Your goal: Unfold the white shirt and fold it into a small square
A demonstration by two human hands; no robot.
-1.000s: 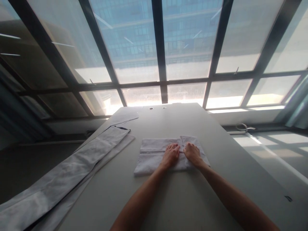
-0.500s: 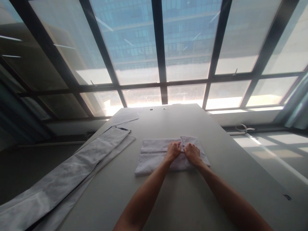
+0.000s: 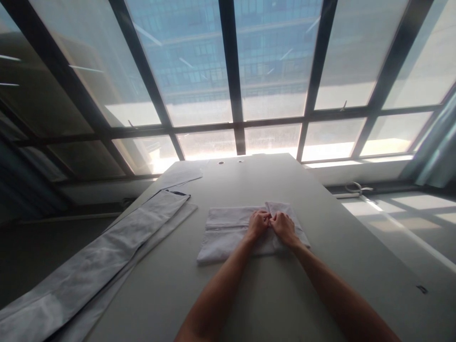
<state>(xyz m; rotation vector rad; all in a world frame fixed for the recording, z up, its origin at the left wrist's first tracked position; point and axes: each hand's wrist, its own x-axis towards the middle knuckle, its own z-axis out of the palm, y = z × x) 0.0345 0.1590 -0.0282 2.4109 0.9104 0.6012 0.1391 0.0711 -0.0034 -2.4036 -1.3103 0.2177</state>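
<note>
1. A folded white cloth lies flat near the middle of the grey bench, a little toward the far edge
2. The left hand rests on the right half of the cloth, fingers curled in and pinching the fabric at a seam
3. The right hand sits just beside it, knuckles nearly touching the left, fingers likewise curled and gripping the fabric at the same spot
4. Both forearms reach in from the near edge of the bench and meet over the cloth
5. A small flap of the cloth stands out past the fingertips toward the far edge
6. A long white garment bag stretches along the left edge of the bench, from the near left corner toward the far edge, well apart from the cloth
7. Two small round holes sit in the bench at its far edge
8. Large windows with dark frames rise behind the far edge
</note>
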